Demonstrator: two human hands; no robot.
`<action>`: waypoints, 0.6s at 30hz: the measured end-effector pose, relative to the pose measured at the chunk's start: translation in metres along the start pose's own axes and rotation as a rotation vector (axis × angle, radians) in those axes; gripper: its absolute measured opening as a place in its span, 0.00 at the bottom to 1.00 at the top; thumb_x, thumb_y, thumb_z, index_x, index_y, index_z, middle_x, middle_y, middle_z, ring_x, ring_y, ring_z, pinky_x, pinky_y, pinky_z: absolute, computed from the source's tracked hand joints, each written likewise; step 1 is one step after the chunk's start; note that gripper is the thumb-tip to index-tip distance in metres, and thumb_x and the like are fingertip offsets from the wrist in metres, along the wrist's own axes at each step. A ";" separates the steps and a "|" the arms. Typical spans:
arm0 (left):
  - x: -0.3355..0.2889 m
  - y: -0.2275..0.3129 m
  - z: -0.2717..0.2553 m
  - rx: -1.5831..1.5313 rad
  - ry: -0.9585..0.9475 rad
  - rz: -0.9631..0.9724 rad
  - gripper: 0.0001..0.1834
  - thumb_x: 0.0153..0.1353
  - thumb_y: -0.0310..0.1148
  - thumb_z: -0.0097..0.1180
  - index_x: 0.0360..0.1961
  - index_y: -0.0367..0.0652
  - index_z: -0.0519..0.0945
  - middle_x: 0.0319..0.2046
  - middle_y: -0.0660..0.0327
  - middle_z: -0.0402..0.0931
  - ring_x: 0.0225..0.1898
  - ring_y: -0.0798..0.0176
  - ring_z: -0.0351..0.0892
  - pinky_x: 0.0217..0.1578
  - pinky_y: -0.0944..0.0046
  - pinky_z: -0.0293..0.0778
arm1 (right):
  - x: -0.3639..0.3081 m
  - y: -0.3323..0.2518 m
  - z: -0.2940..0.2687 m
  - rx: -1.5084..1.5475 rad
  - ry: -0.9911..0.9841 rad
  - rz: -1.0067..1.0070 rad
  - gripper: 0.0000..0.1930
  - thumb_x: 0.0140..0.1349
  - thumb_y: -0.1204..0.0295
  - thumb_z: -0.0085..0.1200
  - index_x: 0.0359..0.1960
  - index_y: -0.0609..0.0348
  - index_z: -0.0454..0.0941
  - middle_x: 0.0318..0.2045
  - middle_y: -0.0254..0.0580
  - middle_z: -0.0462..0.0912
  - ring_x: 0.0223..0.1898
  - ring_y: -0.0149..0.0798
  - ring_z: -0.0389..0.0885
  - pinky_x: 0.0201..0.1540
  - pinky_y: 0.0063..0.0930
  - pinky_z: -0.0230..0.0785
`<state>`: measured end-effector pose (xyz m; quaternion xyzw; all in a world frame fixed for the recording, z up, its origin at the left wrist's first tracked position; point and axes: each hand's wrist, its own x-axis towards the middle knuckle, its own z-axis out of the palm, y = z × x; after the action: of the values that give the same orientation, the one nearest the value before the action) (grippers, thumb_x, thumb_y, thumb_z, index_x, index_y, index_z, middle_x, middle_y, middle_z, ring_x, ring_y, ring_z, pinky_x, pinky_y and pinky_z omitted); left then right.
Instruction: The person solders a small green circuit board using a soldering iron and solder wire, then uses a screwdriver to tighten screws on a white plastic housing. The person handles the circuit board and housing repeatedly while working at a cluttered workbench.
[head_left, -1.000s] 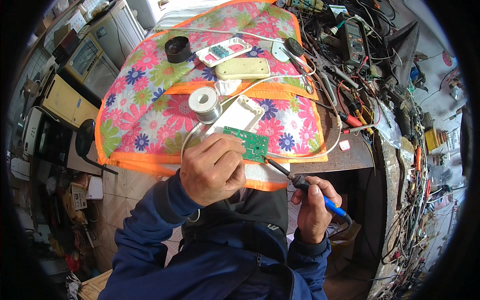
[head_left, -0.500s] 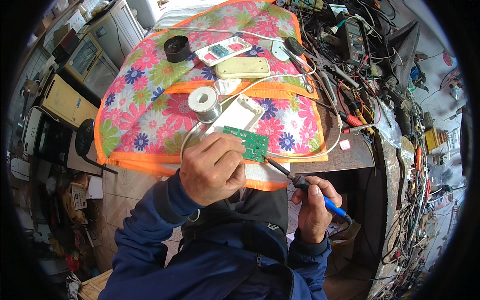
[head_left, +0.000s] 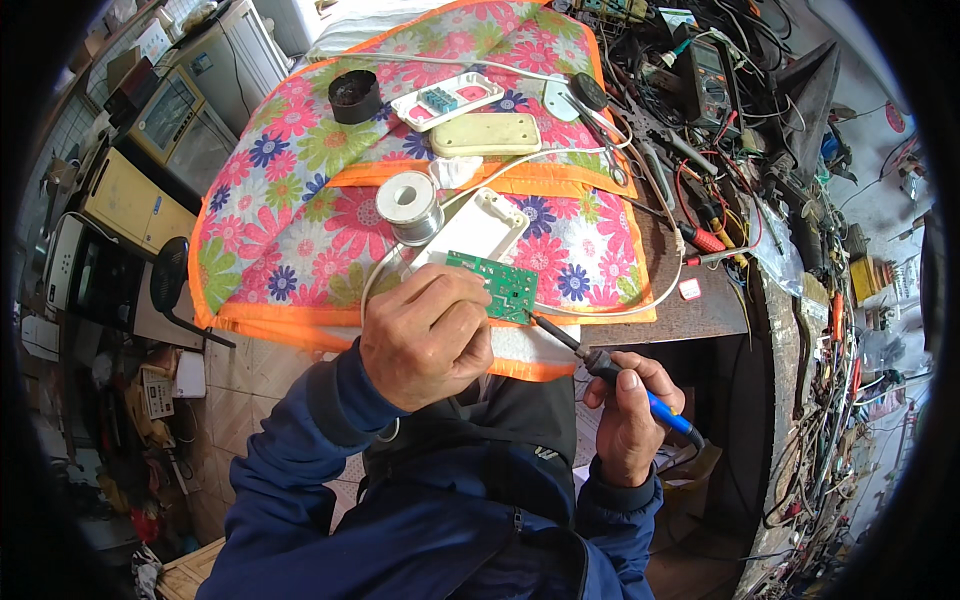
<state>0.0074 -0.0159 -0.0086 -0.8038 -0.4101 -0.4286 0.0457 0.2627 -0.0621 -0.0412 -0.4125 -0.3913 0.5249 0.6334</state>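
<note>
Head view: left hand (head_left: pixel 425 330) is pinching the board (head_left: pixel 512 289), seemingly steadying its four-o'clock corner for the iron (head_left: pixel 601 366) the right hand (head_left: pixel 630 425) is gripping.

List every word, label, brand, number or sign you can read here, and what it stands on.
I quote no text here.
Circuit board: any printing is too small to read.
Multimeter: markings too small to read.
White-and-red label on the brown table: too blurred to read.
Round red sign, upper right: too small to read.
Dark clothing: a small pale mark, not copied out.
</note>
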 end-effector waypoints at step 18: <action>-0.001 -0.001 0.001 0.005 -0.003 0.013 0.13 0.40 0.17 0.69 0.27 0.41 0.79 0.37 0.58 0.82 0.42 0.52 0.87 0.40 0.55 0.85 | 0.001 0.003 0.000 -0.066 0.007 -0.014 0.18 0.70 0.66 0.63 0.47 0.74 0.82 0.30 0.49 0.85 0.25 0.37 0.82 0.31 0.28 0.75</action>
<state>0.0069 -0.0152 -0.0105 -0.8069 -0.4062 -0.4261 0.0497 0.2619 -0.0611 -0.0442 -0.4322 -0.4089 0.5057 0.6247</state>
